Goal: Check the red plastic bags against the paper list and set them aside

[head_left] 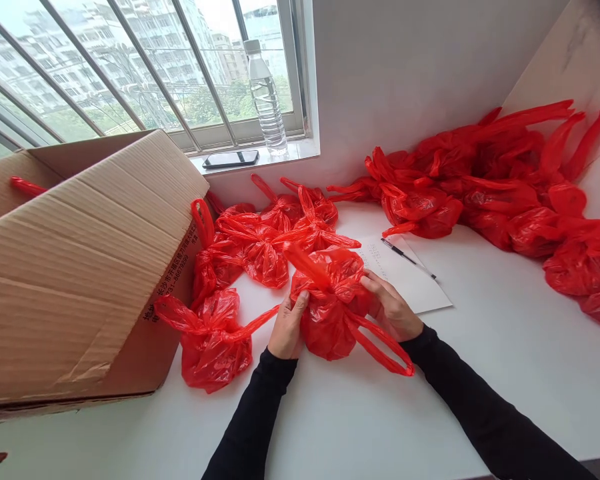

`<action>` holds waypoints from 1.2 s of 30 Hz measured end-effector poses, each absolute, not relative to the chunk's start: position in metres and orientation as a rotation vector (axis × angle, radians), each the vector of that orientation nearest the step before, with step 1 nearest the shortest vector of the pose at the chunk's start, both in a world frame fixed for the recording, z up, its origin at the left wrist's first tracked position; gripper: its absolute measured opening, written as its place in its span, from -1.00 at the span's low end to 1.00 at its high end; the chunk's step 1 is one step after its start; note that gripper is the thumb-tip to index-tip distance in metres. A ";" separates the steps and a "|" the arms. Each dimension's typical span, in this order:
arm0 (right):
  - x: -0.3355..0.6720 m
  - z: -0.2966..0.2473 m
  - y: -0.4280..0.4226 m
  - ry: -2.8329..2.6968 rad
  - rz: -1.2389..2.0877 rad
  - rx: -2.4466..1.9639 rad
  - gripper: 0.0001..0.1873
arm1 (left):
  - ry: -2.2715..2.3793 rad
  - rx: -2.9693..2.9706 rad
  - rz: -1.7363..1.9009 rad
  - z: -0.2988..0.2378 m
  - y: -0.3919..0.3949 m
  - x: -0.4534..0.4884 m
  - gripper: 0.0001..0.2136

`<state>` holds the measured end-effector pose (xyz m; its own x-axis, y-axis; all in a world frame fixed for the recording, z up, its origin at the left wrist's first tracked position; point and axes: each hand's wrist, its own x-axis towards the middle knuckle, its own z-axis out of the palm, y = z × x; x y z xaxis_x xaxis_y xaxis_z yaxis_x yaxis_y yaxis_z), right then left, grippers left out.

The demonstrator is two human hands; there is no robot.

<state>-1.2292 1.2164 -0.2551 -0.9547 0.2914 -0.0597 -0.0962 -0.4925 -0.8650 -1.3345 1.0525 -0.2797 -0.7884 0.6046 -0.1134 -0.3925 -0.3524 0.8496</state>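
Between my two hands is a tied red plastic bag (330, 320), its knot on top and its handle loops sticking out to the upper left and lower right. My left hand (289, 327) grips its left side, thumb toward the front. Around the right side curls my right hand (391, 310), its fingers partly behind the plastic. What the bag contains cannot be made out. Another tied red bag (217, 350) lies just left of my left hand. Behind the held bag sit several more knotted red bags (265, 250), close together.
An open cardboard box (95, 267) stands on the left of the white table (380, 413). Many red bags (510, 200) are heaped along the right wall. A pen (407, 258) rests on paper (430, 297). On the windowsill are a phone (231, 159) and a water bottle (269, 107).
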 end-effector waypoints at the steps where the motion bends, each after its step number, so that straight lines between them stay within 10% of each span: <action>1: -1.229 -0.256 1.217 -1.470 2.536 -0.241 -0.60 | 1.243 0.275 2.174 -0.279 1.053 -1.335 -0.66; 36: -1.235 -0.279 1.219 -1.694 2.330 -0.073 -0.54 | 1.257 0.401 2.056 -0.275 1.049 -1.332 -0.53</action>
